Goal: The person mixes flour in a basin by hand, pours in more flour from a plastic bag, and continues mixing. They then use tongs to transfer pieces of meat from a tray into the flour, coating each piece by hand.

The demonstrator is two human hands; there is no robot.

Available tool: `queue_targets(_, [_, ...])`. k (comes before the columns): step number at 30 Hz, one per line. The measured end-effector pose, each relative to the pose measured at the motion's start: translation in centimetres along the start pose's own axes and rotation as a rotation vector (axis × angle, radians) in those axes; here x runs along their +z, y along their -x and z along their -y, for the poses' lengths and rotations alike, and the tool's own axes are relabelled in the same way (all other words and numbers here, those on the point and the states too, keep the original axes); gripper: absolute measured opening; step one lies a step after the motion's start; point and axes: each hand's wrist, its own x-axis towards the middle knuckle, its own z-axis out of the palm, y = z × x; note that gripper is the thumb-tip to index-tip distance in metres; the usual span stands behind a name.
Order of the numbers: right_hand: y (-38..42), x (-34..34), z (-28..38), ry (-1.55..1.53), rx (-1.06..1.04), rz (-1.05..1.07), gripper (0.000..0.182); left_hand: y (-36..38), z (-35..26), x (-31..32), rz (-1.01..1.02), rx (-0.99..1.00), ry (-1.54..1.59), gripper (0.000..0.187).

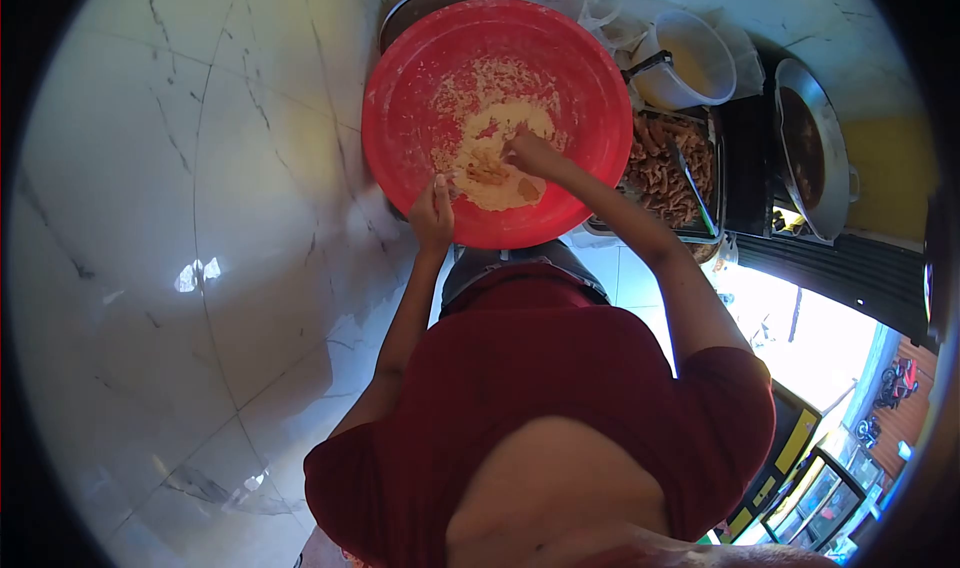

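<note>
A wide red basin stands in front of me, with pale yellow flour heaped across its middle and crumbs strewn toward the far side. An orange-brown patch shows in the flour, with a darker wet spot near the near edge. My left hand reaches over the basin's near-left rim, fingers pinched together at the edge of the flour; what they hold I cannot make out. Over the middle of the flour, my right hand points downward with its fingers bunched together, their tips partly hidden.
Right of the basin, a tray holds many brown fried strips with tongs on top. Behind it stands a translucent bucket. A large metal pan of dark liquid is farther right. A marbled tile wall is at left.
</note>
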Motion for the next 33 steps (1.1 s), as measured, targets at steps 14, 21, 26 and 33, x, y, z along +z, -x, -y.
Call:
queue_targets(14, [-2.1, 4.8, 1.8, 0.052, 0.0, 0.123, 0.023, -0.3, 0.1, -0.5, 0.035, 0.052, -0.01, 0.027])
queue_targets(21, [-5.3, -1.1, 1.0, -0.375, 0.242, 0.027, 0.027, -0.3, 0.3, -0.6, 0.038, 0.074, 0.002, 0.025])
queue_targets(26, [-8.3, -1.2, -2.1, 0.043, 0.128, 0.038, 0.028, -0.4, 0.4, -0.6, 0.066, 0.053, -0.082, 0.025])
queue_targets(33, [-6.1, 1.6, -2.3, -0.012, 0.142, 0.074, 0.023, -0.5, 0.3, -0.3, 0.07, 0.044, -0.06, 0.025])
